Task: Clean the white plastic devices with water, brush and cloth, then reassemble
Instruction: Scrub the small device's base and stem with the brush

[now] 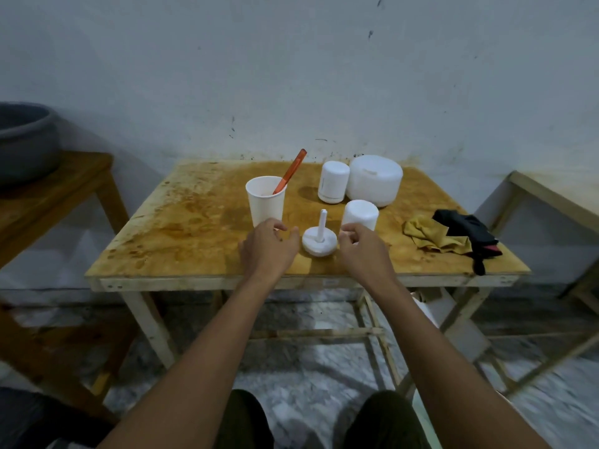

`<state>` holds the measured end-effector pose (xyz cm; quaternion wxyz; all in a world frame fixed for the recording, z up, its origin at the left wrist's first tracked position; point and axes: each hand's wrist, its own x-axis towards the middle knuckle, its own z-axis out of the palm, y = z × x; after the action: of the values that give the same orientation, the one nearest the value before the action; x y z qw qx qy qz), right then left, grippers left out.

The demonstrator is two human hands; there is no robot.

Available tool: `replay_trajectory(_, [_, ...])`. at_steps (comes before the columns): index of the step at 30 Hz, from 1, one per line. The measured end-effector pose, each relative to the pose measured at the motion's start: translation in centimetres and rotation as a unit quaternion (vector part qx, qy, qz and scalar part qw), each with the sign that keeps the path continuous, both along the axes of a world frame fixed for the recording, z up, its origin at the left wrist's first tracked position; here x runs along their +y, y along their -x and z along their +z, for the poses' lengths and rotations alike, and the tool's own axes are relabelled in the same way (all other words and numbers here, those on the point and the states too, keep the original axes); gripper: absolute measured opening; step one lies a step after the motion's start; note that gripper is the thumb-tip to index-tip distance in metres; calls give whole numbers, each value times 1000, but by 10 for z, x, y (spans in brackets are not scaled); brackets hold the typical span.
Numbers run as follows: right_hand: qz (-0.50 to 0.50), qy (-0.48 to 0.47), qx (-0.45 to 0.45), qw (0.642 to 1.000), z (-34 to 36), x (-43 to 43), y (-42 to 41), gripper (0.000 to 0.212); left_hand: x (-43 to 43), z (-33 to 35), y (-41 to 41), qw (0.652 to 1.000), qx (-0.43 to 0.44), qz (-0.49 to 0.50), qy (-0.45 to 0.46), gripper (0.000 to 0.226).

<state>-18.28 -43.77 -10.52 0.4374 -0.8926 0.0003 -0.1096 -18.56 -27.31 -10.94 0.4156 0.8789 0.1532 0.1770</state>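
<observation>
A white round base with an upright stem [319, 242] stands on the stained wooden table [194, 222]. My left hand [267, 246] hovers just left of it, fingers loosely curled and holding nothing. My right hand [363, 246] hovers just right of it, also empty, in front of a white cylindrical cover [360, 214]. Behind are a taller white cylinder device [334, 182] and a wide white dome device [374, 179]. A white paper cup [266, 202] holds an orange-handled brush [291, 170]. A yellow cloth [431, 236] and a black cloth [470, 233] lie at the right.
A second wooden table with a grey basin [26, 140] stands to the left. Another table frame [551, 202] is at the right. The white wall runs directly behind the table. My knees are below the table's front edge.
</observation>
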Motion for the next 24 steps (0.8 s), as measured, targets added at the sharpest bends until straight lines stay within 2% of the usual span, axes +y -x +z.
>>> replay_trajectory(4, [6, 34, 88, 996, -10, 1, -12, 41, -10, 3, -10, 986, 128, -92, -54, 48])
replay_trajectory(6, [6, 53, 101, 993, -8, 3, -16, 38, -14, 5, -14, 980, 161, -107, -48, 46])
replay_trajectory(9, [6, 53, 112, 992, -5, 6, -18, 33, -17, 10, -13, 981, 153, -115, -33, 32])
replay_trajectory(13, [11, 20, 107, 994, -6, 5, -15, 29, -19, 13, -8, 982, 141, -122, -29, 29])
replay_trajectory(19, [6, -93, 87, 992, 1, -2, -1, 22, -24, 19, 1, 986, 110, -126, 11, 34])
replay_trajectory(24, [0, -243, 111, 964, 9, -16, 18, 17, -32, 23, 9, 982, 101, -156, 33, 31])
